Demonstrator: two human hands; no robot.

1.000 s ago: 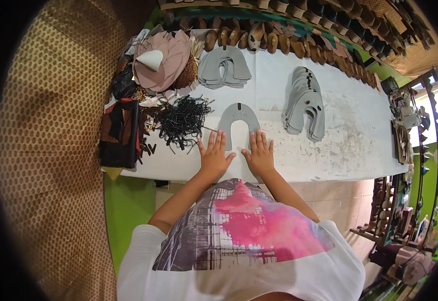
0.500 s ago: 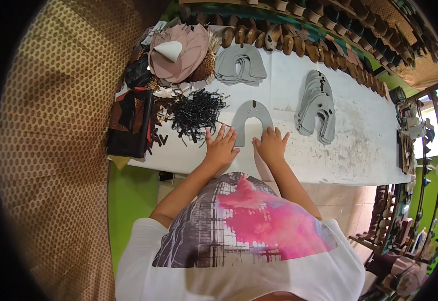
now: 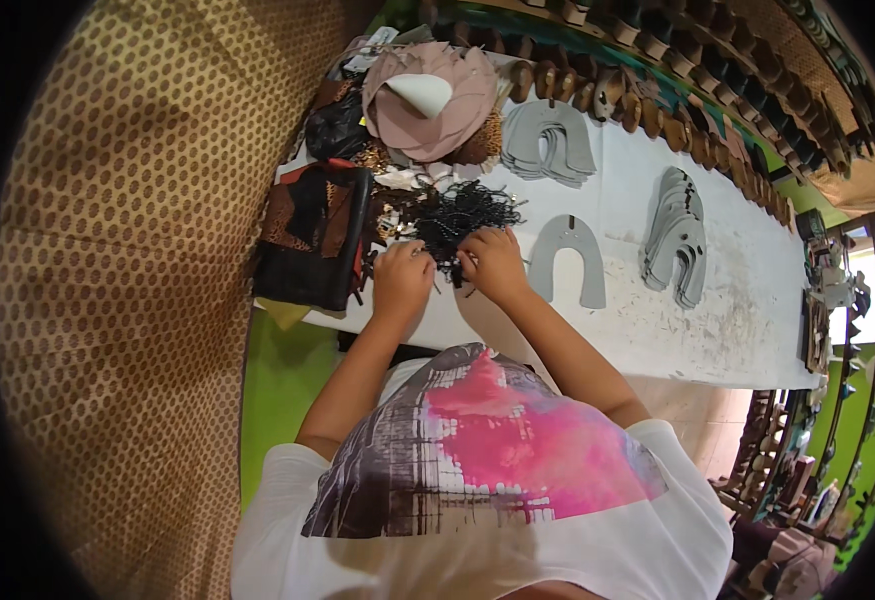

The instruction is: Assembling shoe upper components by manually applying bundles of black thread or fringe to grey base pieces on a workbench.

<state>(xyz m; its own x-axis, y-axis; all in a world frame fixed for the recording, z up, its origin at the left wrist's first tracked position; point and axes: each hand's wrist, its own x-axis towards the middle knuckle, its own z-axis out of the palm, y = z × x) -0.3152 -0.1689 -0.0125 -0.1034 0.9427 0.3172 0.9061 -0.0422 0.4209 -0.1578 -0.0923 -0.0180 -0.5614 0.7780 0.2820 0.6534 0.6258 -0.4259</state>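
Note:
A tangled heap of thin black straps point(image 3: 469, 208) lies on the white table. At its near left edge is my left hand point(image 3: 403, 282), fingers curled in; what they hold, if anything, is hidden. My right hand point(image 3: 497, 268) reaches into the heap's near edge, its fingers closed on some of the straps. To the right of that hand a single grey U-shaped piece point(image 3: 569, 236) lies flat, a dark mark at its top. Farther back rests a stack of similar grey U-shaped pieces point(image 3: 569, 170), and another fanned stack point(image 3: 669, 262) lies to the right.
A black case with brown and black scraps point(image 3: 307, 270) sits at the table's left end. Behind the straps is a pile of pink petal-like pieces point(image 3: 392, 115) topped by a white cone point(image 3: 425, 93). Wooden shoe lasts point(image 3: 647, 112) line the back edge. A patterned curtain point(image 3: 137, 300) hangs left.
Both hands have left the single grey U-shaped piece and moved left to the black straps. Their spread fingers have curled in. The whole view has shifted, so the table appears farther right.

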